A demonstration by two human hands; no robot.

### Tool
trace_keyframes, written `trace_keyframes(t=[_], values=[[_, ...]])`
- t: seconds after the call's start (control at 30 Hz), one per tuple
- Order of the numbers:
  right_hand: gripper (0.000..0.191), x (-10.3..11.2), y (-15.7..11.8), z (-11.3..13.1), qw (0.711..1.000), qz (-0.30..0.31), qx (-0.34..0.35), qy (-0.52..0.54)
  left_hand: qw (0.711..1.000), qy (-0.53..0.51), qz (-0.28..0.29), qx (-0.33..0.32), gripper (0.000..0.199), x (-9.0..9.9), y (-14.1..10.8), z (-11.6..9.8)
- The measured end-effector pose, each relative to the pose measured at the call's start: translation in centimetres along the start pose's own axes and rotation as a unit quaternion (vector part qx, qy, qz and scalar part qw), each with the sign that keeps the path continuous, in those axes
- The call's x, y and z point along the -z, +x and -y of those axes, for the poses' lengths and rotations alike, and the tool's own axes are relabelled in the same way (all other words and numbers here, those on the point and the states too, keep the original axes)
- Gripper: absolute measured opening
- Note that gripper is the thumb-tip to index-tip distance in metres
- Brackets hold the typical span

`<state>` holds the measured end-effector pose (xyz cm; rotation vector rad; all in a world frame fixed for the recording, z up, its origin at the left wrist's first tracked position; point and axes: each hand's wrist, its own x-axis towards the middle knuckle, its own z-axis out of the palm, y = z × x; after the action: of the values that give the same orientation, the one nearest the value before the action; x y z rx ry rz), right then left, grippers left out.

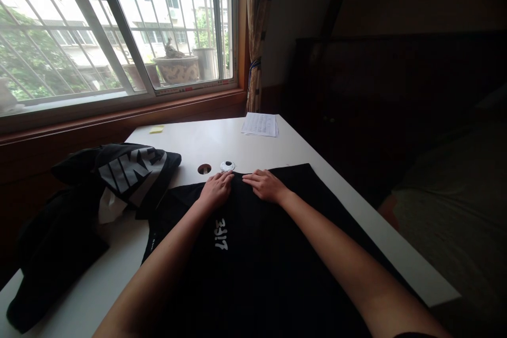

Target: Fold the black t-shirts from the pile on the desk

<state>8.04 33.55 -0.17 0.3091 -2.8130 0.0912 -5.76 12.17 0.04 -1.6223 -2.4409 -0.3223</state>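
Observation:
A black garment, apparently a T-shirt point(269, 253), lies spread over the white table point(190, 142), with white lettering on its front. Its curved edge with small print shows at the left, beside my left forearm. My left hand point(216, 190) rests flat on the cloth near its far edge, fingers stretched out. Just to the right, my right hand point(266, 185) also lies on the fabric by that edge, fingers extended and pointing left. A small gap of cloth separates the two hands. The garment's near part runs out of view below.
A heap of dark clothing point(130, 174) with large grey letters lies on the table's left side. Beyond the hands are an open cable hole point(204, 169) and a round cover point(227, 166). Papers point(259, 124) and a yellow note point(157, 129) lie at the back, below the barred window.

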Motion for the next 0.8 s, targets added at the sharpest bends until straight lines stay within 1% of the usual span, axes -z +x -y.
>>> trace_keyframes(t=[0.1, 0.23, 0.37, 0.5, 0.7, 0.8], values=[[0.049, -0.2, 0.0, -0.1, 1.0, -0.018, 0.005, 0.018, 1.0, 0.003, 0.001, 0.008, 0.046, -0.1, 0.1, -0.2], [0.046, -0.5, 0.2, -0.4, 0.998, -0.046, 0.027, 0.045, 1.0, 0.012, -0.005, 0.025, 0.046, -0.8, 0.6, -0.6], [0.047, -0.6, 0.3, -0.5, 0.995, -0.055, 0.051, 0.066, 0.998, 0.018, -0.019, 0.048, 0.045, -1.6, 1.0, -1.2], [0.047, -0.5, 0.2, -0.4, 0.993, -0.06, 0.065, 0.072, 0.998, 0.019, -0.033, 0.058, 0.047, -1.6, 0.9, -1.7], [0.046, -0.5, 0.1, -0.4, 0.995, -0.061, 0.047, 0.059, 0.998, 0.02, -0.028, 0.06, 0.045, -1.2, 0.8, -1.9], [0.044, -0.5, 0.1, -0.3, 0.997, -0.047, 0.028, 0.057, 0.998, 0.02, -0.022, 0.062, 0.046, -1.1, 0.8, -2.0]])
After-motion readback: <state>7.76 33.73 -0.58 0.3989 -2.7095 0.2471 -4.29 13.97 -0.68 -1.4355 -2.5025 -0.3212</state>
